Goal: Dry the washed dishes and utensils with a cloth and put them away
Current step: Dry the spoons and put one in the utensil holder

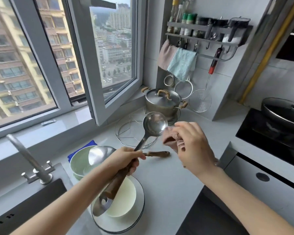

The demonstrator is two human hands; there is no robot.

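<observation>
Holding the ladle (154, 123) by its wooden handle above the desk (168, 184), bowl pointing up and away, the left grip (126, 158) curls round it while the right grip (195, 150), nearer the bowl, pinches a cloth (170, 138) at its right rim.

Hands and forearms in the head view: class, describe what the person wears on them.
Nothing worn shows: the left hand and right hand are ungloved, with no rings, watch or bracelets visible. The left forearm and right forearm are bare, no sleeves in view.
</observation>
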